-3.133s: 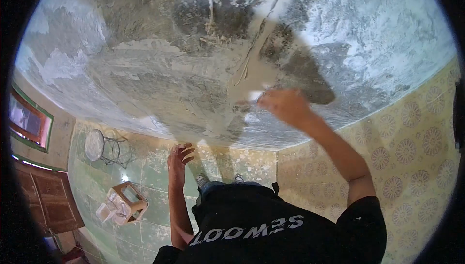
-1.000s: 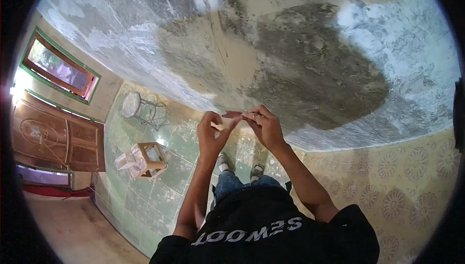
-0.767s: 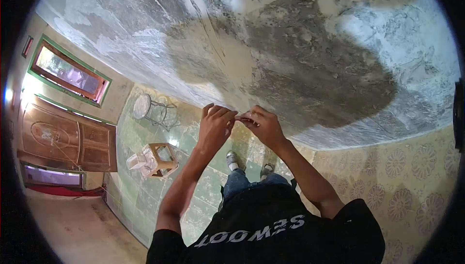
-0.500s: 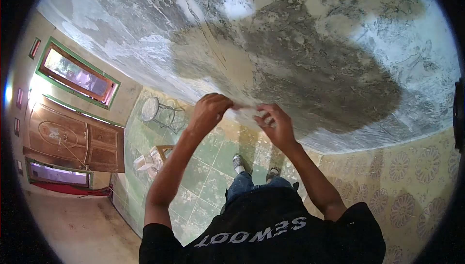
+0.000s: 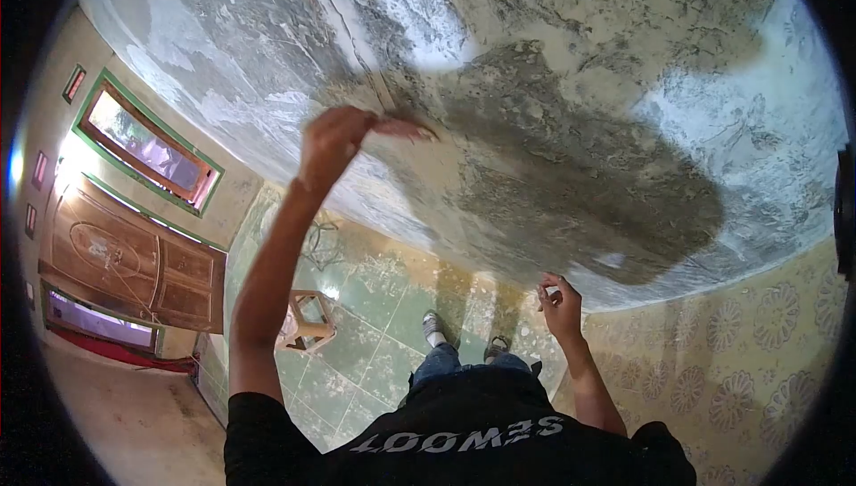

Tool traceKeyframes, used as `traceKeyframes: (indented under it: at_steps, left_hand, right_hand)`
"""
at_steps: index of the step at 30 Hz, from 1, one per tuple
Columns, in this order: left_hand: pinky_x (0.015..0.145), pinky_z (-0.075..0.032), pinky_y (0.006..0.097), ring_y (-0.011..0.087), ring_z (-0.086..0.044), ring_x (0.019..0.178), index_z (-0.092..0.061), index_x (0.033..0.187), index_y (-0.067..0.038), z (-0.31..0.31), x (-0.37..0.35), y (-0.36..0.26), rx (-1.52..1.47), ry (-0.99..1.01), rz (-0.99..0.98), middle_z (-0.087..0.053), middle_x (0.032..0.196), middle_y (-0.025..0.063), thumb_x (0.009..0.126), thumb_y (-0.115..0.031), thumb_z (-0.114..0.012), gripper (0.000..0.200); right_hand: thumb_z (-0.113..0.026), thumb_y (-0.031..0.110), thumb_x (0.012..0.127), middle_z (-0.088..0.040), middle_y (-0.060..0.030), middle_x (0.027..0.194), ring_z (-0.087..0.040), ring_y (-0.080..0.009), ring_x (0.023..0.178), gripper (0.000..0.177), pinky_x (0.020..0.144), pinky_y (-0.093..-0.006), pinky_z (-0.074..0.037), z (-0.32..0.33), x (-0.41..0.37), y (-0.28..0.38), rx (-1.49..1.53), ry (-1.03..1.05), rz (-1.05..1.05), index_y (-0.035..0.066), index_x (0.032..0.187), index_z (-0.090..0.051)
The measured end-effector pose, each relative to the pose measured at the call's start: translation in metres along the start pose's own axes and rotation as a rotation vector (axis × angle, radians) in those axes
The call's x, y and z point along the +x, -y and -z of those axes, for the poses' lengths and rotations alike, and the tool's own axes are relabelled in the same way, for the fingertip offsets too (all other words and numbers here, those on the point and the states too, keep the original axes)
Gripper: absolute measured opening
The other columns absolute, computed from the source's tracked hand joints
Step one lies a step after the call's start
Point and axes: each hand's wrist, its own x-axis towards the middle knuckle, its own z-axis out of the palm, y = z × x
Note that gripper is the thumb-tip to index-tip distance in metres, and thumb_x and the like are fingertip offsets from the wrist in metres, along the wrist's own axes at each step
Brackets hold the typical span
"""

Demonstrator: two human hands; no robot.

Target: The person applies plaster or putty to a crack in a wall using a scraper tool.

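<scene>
My left hand (image 5: 334, 143) is raised to the rough plastered wall (image 5: 571, 129), closed around a thin reddish-brown flat tool (image 5: 403, 128). It looks like a small scraper, but blur hides its exact kind. Its pale tip points right, near the long crack (image 5: 343, 18) and the smooth filled strip below it. Lower and to the right, my right hand (image 5: 562, 309) hangs in front of the wall's bottom part. Its fingers are loosely bent and apart, with nothing visible in them.
A wooden stool frame (image 5: 314, 330) stands on the green tiled floor (image 5: 357, 366), with a metal-legged stool (image 5: 321, 243) partly behind my left arm. Left are a wooden door (image 5: 134, 245) and a green-framed window (image 5: 147, 143). Flower-patterned tiles (image 5: 731, 379) lie at right.
My hands were close together at the tool's tip and have parted. The left hand moved up and left to the wall with the tool; the right hand dropped down and right.
</scene>
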Motion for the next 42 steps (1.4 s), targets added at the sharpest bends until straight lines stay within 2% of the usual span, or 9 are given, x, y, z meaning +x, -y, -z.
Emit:
traceKeyframes:
  at_steps: [7,14,19,22,25,28,34,38,42]
  left_hand:
    - [0.080,-0.057,0.0327,0.0245,-0.072,0.090,-0.077,0.100,-0.008,0.107,0.041,-0.024,0.028,-0.113,0.068,-0.075,0.098,0.0117,0.080,0.006,-0.073,0.024]
    - [0.083,-0.056,0.0431,0.0314,-0.070,0.093,-0.073,0.106,-0.004,0.001,-0.029,-0.025,-0.222,0.330,0.020,-0.074,0.103,0.0115,0.080,0.003,-0.070,0.027]
    - [0.077,-0.057,0.0433,0.0330,-0.070,0.086,-0.071,0.106,-0.005,-0.020,-0.005,-0.012,-0.188,0.236,0.052,-0.073,0.097,0.0147,0.078,0.003,-0.065,0.030]
    - [0.064,-0.061,0.0337,0.0238,-0.075,0.083,-0.073,0.099,-0.008,0.015,0.016,0.006,-0.044,-0.074,-0.029,-0.076,0.099,0.0111,0.083,0.002,-0.066,0.020]
    - [0.080,-0.060,0.0316,0.0253,-0.074,0.097,-0.073,0.112,-0.004,0.101,0.049,-0.017,-0.117,-0.226,0.178,-0.074,0.108,0.0149,0.078,0.016,-0.054,0.044]
    - [0.083,-0.059,0.0349,0.0250,-0.074,0.094,-0.074,0.107,-0.006,0.128,0.043,-0.024,-0.169,-0.112,0.110,-0.075,0.106,0.0134,0.078,0.015,-0.057,0.040]
    - [0.069,-0.057,0.0400,0.0288,-0.070,0.080,-0.070,0.093,-0.006,0.001,-0.026,-0.062,-0.273,0.346,-0.055,-0.070,0.089,0.0090,0.085,-0.004,-0.067,0.009]
    - [0.068,-0.058,0.0374,0.0284,-0.070,0.080,-0.071,0.098,-0.006,-0.047,-0.046,-0.035,-0.180,0.311,0.061,-0.071,0.088,0.0103,0.079,0.005,-0.066,0.023]
    - [0.064,-0.056,0.0374,0.0280,-0.070,0.078,-0.072,0.095,-0.006,-0.001,-0.009,-0.015,-0.061,0.008,0.064,-0.070,0.089,0.0107,0.082,0.005,-0.066,0.018]
  right_hand:
    - [-0.068,0.007,0.095,-0.072,-0.0113,0.099,-0.065,-0.0127,0.061,0.030,0.055,-0.0287,-0.053,0.001,0.015,0.013,-0.044,0.014,0.048,0.005,0.124,-0.065]
    - [-0.068,0.004,0.094,-0.072,-0.0113,0.096,-0.064,-0.0126,0.061,0.032,0.055,-0.0287,-0.053,-0.011,0.010,-0.006,-0.017,0.032,0.053,0.004,0.125,-0.064]
    - [-0.069,0.006,0.094,-0.071,-0.0111,0.094,-0.065,-0.0118,0.062,0.032,0.054,-0.0289,-0.054,-0.009,0.003,-0.005,0.011,0.005,0.019,0.005,0.125,-0.064]
    - [-0.069,0.006,0.094,-0.071,-0.0111,0.095,-0.065,-0.0113,0.062,0.032,0.054,-0.0285,-0.053,0.001,0.000,-0.004,-0.038,-0.005,0.027,0.005,0.126,-0.064]
    - [-0.067,0.002,0.094,-0.068,-0.0082,0.093,-0.060,-0.0066,0.059,0.032,0.053,-0.0254,-0.053,0.005,0.001,-0.013,-0.053,-0.007,0.011,0.004,0.125,-0.063]
    - [-0.067,0.002,0.094,-0.068,-0.0081,0.093,-0.060,-0.0071,0.060,0.032,0.053,-0.0254,-0.053,0.002,0.003,-0.014,-0.006,-0.012,0.016,0.004,0.125,-0.063]
    - [-0.067,0.006,0.095,-0.070,-0.0111,0.095,-0.063,-0.0125,0.061,0.033,0.055,-0.0285,-0.052,-0.007,0.011,-0.016,-0.022,0.040,0.049,0.005,0.128,-0.063]
    - [-0.067,0.006,0.095,-0.071,-0.0111,0.096,-0.064,-0.0133,0.062,0.033,0.055,-0.0294,-0.053,-0.005,0.010,0.000,-0.027,0.041,0.084,0.005,0.128,-0.063]
    - [-0.068,0.006,0.094,-0.071,-0.0105,0.096,-0.065,-0.0138,0.063,0.032,0.055,-0.0300,-0.054,0.002,0.006,-0.010,0.010,-0.002,0.076,0.004,0.126,-0.064]
